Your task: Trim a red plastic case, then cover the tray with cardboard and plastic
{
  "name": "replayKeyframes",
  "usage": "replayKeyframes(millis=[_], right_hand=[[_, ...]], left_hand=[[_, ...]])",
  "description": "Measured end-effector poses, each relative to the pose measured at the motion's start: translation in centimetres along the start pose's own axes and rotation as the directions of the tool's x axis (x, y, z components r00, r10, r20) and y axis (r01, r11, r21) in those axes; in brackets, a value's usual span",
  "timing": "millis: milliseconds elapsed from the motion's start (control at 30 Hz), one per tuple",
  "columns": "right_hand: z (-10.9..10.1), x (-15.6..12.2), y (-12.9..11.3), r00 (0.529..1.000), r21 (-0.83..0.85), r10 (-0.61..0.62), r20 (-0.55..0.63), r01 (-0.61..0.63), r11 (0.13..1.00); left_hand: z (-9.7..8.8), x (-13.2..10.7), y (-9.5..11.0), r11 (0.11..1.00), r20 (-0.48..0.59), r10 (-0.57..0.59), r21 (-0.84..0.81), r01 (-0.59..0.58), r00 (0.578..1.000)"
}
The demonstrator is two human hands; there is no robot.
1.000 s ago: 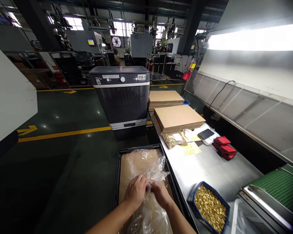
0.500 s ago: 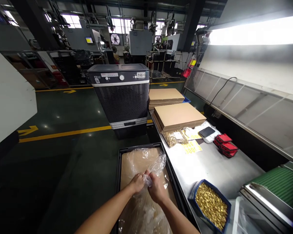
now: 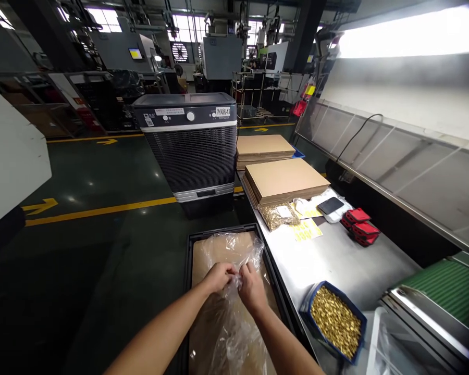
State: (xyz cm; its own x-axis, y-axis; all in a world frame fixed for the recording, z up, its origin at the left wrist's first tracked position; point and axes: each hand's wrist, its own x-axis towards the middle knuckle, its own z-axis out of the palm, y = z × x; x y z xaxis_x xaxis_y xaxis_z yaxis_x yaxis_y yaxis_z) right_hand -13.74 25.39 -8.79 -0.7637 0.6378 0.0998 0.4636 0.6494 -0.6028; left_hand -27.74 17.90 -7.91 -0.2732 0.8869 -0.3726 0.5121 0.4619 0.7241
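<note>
Dark green factory floor with yellow lane lines runs past an air cooler [image 3: 185, 151] toward rows of machines. In the head view, the left hand [image 3: 219, 277] and right hand [image 3: 251, 288] meet over a black tray [image 3: 219, 229], each grip pressed together, pinching a gathered fold of a clear plastic bag [image 3: 230, 323]. The bag lies on brown paper [image 3: 214, 255] inside the tray. Just beside the tray, the steel tabletop [image 3: 336, 265] carries stacked cardboard sheets [image 3: 287, 179], a pouch of small brass parts [image 3: 277, 216], red cases [image 3: 361, 226] and a blue tray [image 3: 321, 288] heaped with loose brass pieces.
</note>
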Motion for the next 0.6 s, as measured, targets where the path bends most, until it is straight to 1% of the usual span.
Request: replayKeyframes(millis=[67, 133, 200, 267, 367, 467, 533, 600], right_hand=[[-1.2, 0.0, 0.3, 0.993, 0.006, -0.108, 0.054, 0.108, 0.994], [-2.3, -0.2, 0.6, 0.976, 0.026, -0.192, 0.103, 0.19, 0.981], [-3.2, -0.8, 0.6, 0.962, 0.046, -0.236, 0.135, 0.232, 0.972], [-3.7, -2.2, 0.3, 0.957, 0.056, -0.247, 0.152, 0.241, 0.969], [-3.8, -5.3, -0.6, 0.962, 0.061, -0.22, 0.161, 0.213, 0.975], [-2.7, -9.0, -0.7, 0.973, 0.144, -0.162, 0.167, 0.138, 0.98], [-1.5, -11.6, 0.0, 0.984, 0.219, -0.086, 0.153, 0.051, 0.974], [0.0, -14.3, 1.0, 0.993, 0.252, 0.028, 0.113, -0.056, 0.966]], left_hand=[[-0.6, 0.0, 0.1, 0.995, 0.013, 0.041, 0.094, -0.042, 0.999], [-1.1, -0.2, 0.1, 0.975, 0.015, 0.091, 0.203, -0.092, 0.996], [-1.4, -0.4, 0.1, 0.941, 0.029, 0.131, 0.311, -0.134, 0.991], [-1.4, -0.5, 0.1, 0.9, 0.067, 0.152, 0.403, -0.166, 0.986], [-0.8, -0.5, -0.2, 0.844, 0.145, 0.148, 0.496, -0.202, 0.978], [0.0, -0.5, -0.4, 0.816, 0.197, 0.107, 0.543, -0.199, 0.975], [0.6, -0.6, -0.5, 0.815, 0.176, 0.065, 0.558, -0.154, 0.982], [1.1, -0.8, -0.4, 0.828, 0.107, 0.018, 0.555, -0.075, 0.994]])
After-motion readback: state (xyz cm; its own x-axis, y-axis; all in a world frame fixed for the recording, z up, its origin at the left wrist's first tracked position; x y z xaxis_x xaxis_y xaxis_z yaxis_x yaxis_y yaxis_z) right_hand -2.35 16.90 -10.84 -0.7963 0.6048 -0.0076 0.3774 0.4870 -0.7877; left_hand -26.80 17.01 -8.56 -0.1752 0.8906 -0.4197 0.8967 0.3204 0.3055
